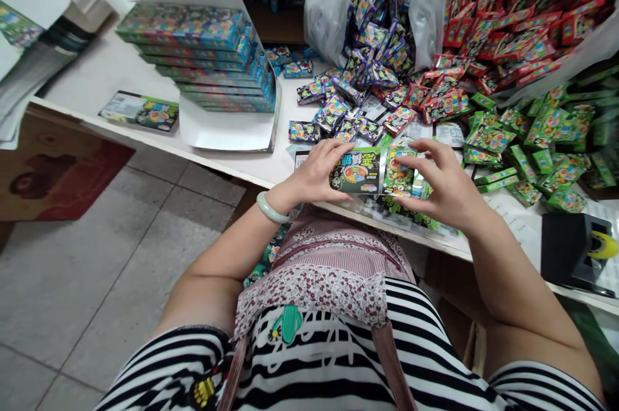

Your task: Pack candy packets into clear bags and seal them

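Observation:
At the table's front edge, my left hand point(316, 172) is closed around the left end of a black-and-green printed carton point(360, 172), thumb below and fingers above. My right hand point(442, 185) curves round the other end, its thumb and fingers gripping small green candy boxes point(400, 172) at the carton's right side. Whether these boxes sit inside the carton or only against it, I cannot tell. Beneath my hands lie more black-and-green printed pieces point(416, 212), partly hidden. Small purple boxes point(333, 113) lie loose just beyond my left hand.
A stack of blue-and-green display boxes point(217, 53) stands on a white tray point(227, 133) at left, beside a flat printed carton point(142, 111). Red boxes point(512, 24) and green boxes point(546, 133) are heaped at right. A black tape dispenser point(565, 246) stands at the right edge.

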### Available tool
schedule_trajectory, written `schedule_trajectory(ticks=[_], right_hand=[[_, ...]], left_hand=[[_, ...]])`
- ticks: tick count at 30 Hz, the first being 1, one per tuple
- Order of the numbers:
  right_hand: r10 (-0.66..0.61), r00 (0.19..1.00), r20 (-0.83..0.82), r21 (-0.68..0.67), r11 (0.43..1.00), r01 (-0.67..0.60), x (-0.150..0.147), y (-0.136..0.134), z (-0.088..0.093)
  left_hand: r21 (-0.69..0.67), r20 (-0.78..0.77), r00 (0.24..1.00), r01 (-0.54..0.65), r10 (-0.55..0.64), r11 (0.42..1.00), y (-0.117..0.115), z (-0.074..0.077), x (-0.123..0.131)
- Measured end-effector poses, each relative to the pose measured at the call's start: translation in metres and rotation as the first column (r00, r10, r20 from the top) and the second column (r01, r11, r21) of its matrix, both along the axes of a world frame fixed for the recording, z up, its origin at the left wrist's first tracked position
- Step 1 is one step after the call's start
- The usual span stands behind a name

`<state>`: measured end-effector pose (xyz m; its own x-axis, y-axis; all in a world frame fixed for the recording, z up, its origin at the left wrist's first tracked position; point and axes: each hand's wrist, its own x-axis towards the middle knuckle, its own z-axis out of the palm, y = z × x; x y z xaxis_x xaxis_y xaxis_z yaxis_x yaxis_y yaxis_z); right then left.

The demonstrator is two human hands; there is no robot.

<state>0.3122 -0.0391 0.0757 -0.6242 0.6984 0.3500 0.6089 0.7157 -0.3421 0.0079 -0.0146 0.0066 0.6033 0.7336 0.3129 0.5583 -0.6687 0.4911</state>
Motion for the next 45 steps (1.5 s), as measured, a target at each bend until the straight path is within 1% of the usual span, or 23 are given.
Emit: schedule_trajectory(ticks=[5, 8, 11, 14, 18, 21, 24, 27, 29, 33, 37, 41, 43, 45], right_hand=[[0.019, 1.000, 0.025, -0.001, 1.000, -0.019, 0.001, -0.002, -0.005], [0.080, 0.994, 0.069, -0.043, 0.996, -0.077, 0.004, 0.001, -0.004], [0.138, 0.987, 0.089, -0.092, 0.987, -0.129, 0.005, 0.005, -0.003], [0.154, 0.985, 0.073, -0.132, 0.981, -0.143, 0.005, 0.004, -0.004], [0.184, 0.983, 0.014, -0.209, 0.962, -0.177, 0.005, 0.001, -0.005], [0.147, 0.989, -0.018, -0.220, 0.964, -0.147, 0.006, 0.001, -0.005], [0.153, 0.988, -0.003, -0.223, 0.963, -0.150, 0.009, 0.005, -0.005], [0.158, 0.987, 0.008, -0.187, 0.970, -0.154, 0.009, 0.008, -0.006], [0.154, 0.988, 0.005, -0.164, 0.975, -0.152, 0.008, 0.009, -0.006], [0.147, 0.989, 0.036, -0.149, 0.979, -0.140, 0.004, 0.007, -0.005], [0.092, 0.995, 0.050, -0.118, 0.989, -0.086, -0.001, 0.009, -0.008], [0.115, 0.993, -0.039, -0.169, 0.978, -0.120, -0.006, 0.013, -0.020], [0.054, 0.992, -0.114, -0.156, 0.985, -0.072, -0.010, 0.012, -0.027], [-0.061, 0.978, -0.199, -0.115, 0.993, 0.038, -0.016, 0.006, -0.034]], left_hand=[[0.070, -0.022, 0.999, -0.038, 0.040, 0.997, -0.003, -0.003, 0.001], [0.087, -0.036, 0.999, -0.013, 0.016, 0.996, -0.007, -0.004, 0.004], [0.133, -0.051, 0.999, 0.025, -0.018, 0.991, -0.009, -0.005, 0.005], [0.146, -0.065, 0.998, 0.005, 0.004, 0.989, -0.008, -0.004, 0.003], [0.181, -0.036, 0.998, -0.044, 0.051, 0.982, -0.002, -0.001, -0.003], [0.200, -0.049, 0.998, -0.036, 0.046, 0.979, 0.001, 0.001, -0.007], [0.160, -0.075, 0.997, 0.014, -0.002, 0.987, 0.001, 0.002, -0.010], [0.115, -0.094, 0.993, 0.083, -0.072, 0.990, -0.001, 0.002, -0.009], [0.089, -0.099, 0.992, 0.090, -0.081, 0.992, -0.003, 0.002, -0.007], [0.028, -0.089, 0.994, 0.073, -0.070, 0.997, -0.004, 0.003, 0.000], [0.011, -0.065, 0.997, 0.052, -0.051, 0.999, -0.004, 0.004, 0.007], [0.035, -0.056, 0.998, 0.025, -0.023, 0.999, -0.005, 0.005, 0.010], [0.045, -0.057, 0.998, -0.014, 0.017, 0.999, -0.006, 0.006, 0.009], [0.044, -0.047, 0.996, -0.072, 0.074, 0.996, -0.006, 0.005, 0.007]])
